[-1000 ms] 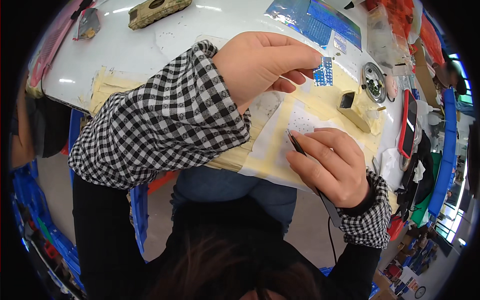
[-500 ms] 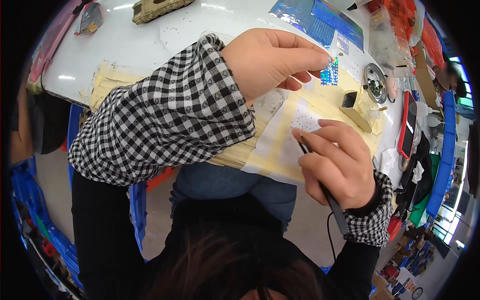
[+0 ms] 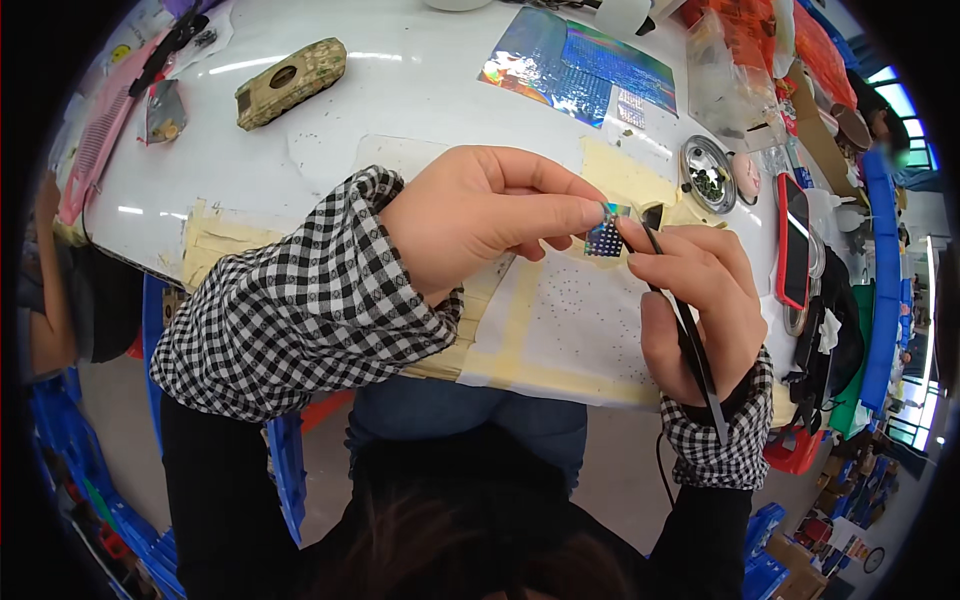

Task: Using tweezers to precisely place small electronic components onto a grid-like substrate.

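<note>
Between thumb and forefinger, my left hand [image 3: 490, 212] pinches a small shiny holographic sticker sheet [image 3: 603, 240] dotted with rows of light spots. My right hand [image 3: 700, 300] is closed around black tweezers [image 3: 692, 345], their handle end slanting down toward the wrist. The right fingertips reach the sheet's right edge; whether they grip it I cannot make out. Beneath both hands lies a white paper [image 3: 560, 335] scattered with tiny dark specks and edged with yellowish tape.
Larger holographic sheets [image 3: 560, 60] lie at the back. A round metal dish [image 3: 708, 170] with small dark bits and a red-cased phone [image 3: 793, 240] stand at right. Far left are a camouflage-patterned shell [image 3: 292, 84] and a pink comb-like strip [image 3: 105, 135]. Another person's arm [image 3: 52, 280] shows at the left edge.
My left hand has come down and left with the sheet. My right hand has risen, bringing its fingertips to the sheet. The whole view has shifted, showing more of the far table.
</note>
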Demonstrator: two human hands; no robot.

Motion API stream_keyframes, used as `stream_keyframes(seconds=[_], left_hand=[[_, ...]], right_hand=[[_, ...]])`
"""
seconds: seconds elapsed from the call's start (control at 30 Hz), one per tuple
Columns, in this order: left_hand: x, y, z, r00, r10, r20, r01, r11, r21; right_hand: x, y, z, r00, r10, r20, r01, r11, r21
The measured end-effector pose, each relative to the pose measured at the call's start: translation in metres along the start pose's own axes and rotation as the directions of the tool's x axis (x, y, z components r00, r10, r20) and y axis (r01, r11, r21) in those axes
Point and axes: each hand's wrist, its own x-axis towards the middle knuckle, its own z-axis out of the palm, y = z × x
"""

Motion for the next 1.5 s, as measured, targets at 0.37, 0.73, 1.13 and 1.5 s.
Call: stream_keyframes(seconds=[0.37, 0.73, 1.13, 1.5], left_hand=[[-0.0007, 0.0021, 0.0007, 1.000, -0.025, 0.003, 0.025, 1.000, 0.002], [-0.0009, 0.0015, 0.0011, 1.000, -0.014, 0.013, 0.014, 1.000, 0.004], [-0.0005, 0.0020, 0.0014, 0.998, -0.047, 0.031, 0.050, 0.995, -0.085], [-0.0003, 0.0029, 0.0006, 0.999, -0.048, 0.016, 0.050, 0.994, -0.095]], right_hand=[[-0.0007, -0.0009, 0.0023, 1.000, -0.015, 0.003, 0.015, 0.999, -0.049], [-0.0008, -0.0001, 0.0034, 1.000, -0.023, 0.002, 0.024, 0.997, -0.069], [-0.0021, 0.0007, 0.0072, 0.994, -0.105, -0.026, 0.101, 0.987, -0.121], [-0.0012, -0.0014, 0.0040, 0.993, -0.117, -0.019, 0.113, 0.981, -0.156]])
